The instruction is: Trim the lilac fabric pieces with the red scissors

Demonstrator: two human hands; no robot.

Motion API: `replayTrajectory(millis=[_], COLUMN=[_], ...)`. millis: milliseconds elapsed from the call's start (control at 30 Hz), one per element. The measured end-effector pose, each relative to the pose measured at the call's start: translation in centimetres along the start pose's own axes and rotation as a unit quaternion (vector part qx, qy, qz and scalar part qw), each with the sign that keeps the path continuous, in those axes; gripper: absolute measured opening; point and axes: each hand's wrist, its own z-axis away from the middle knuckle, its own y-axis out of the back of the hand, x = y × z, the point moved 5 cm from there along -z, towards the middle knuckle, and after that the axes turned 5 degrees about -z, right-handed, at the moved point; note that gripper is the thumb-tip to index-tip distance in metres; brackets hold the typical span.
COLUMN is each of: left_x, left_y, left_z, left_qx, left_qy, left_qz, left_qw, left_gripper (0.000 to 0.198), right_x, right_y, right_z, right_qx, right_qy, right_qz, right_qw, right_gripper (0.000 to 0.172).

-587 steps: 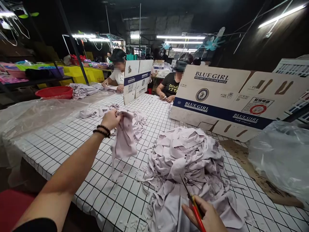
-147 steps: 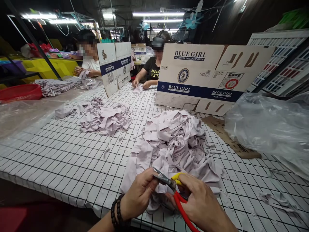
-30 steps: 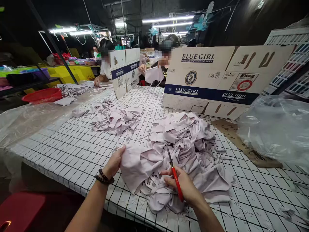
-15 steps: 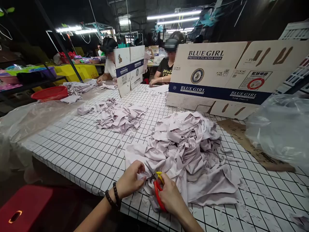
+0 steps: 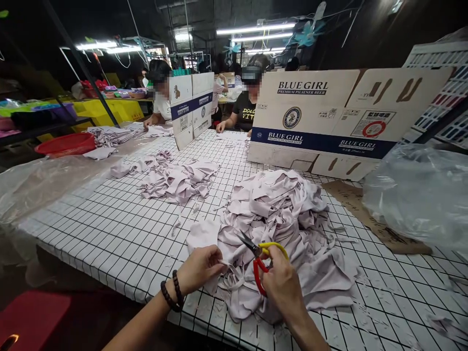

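My left hand, with dark bead bracelets at the wrist, pinches the edge of a pale pinkish-grey fabric piece at the front of a big heap. Scissors with one red and one yellow handle are in my right hand. Their blades point up and left, slightly parted, over the cloth and apart from my left hand. Beneath and behind both hands spreads the large fabric heap of crumpled pieces and strips. A smaller fabric pile lies farther back on the left.
Under everything is a black-and-white grid tablecloth with scattered scraps. Large cardboard panels stand behind the heap. A clear plastic bag and brown paper lie right. Two people sit across the table. At left are a red basket and red stool.
The scissors in my right hand have moved up and right, away from my left hand, and the handles have spread. My left hand still pinches fabric. The view has shifted slightly.
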Motion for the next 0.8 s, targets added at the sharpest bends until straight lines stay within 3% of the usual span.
replayTrajectory(millis=[67, 133, 200, 267, 433, 533, 633, 800], left_x=[1.3, 2.6, 3.7, 4.4, 4.7, 4.4, 4.1, 3.6], left_y=[0.4, 0.6, 0.7, 0.7, 1.0, 1.2, 0.9, 0.4], left_z=[0.6, 1.1, 1.6, 2.0, 2.6, 2.9, 3.0, 2.8], left_qx=[0.023, 0.044, 0.054, 0.051, -0.010, -0.047, -0.089, -0.102], left_qy=[-0.017, -0.040, -0.065, -0.082, -0.050, -0.015, 0.016, 0.037], left_qz=[0.033, 0.063, 0.078, 0.092, 0.154, 0.213, 0.317, 0.410], left_qw=[0.999, 0.996, 0.993, 0.991, 0.987, 0.976, 0.944, 0.906], left_gripper=[0.014, 0.012, 0.010, 0.010, 0.017, 0.024, 0.032, 0.040], right_x=[-0.2, -0.2, 0.0, 0.2, 0.5, 0.1, -0.4, -0.2], right_y=[0.4, -0.7, -2.9, -4.9, -6.9, -6.6, -6.2, -5.4], right_z=[-0.5, -0.6, -0.1, 0.5, 1.0, 1.2, 1.4, 1.0], right_qx=[-0.003, -0.082, -0.201, -0.285, -0.377, -0.415, -0.447, -0.437], right_qy=[-0.009, -0.056, -0.123, -0.166, -0.197, -0.203, -0.200, -0.197], right_qz=[-0.057, -0.185, -0.323, -0.392, -0.437, -0.446, -0.442, -0.443], right_qw=[0.998, 0.978, 0.917, 0.859, 0.793, 0.767, 0.752, 0.757], right_gripper=[0.008, 0.017, 0.027, 0.033, 0.038, 0.034, 0.034, 0.037])
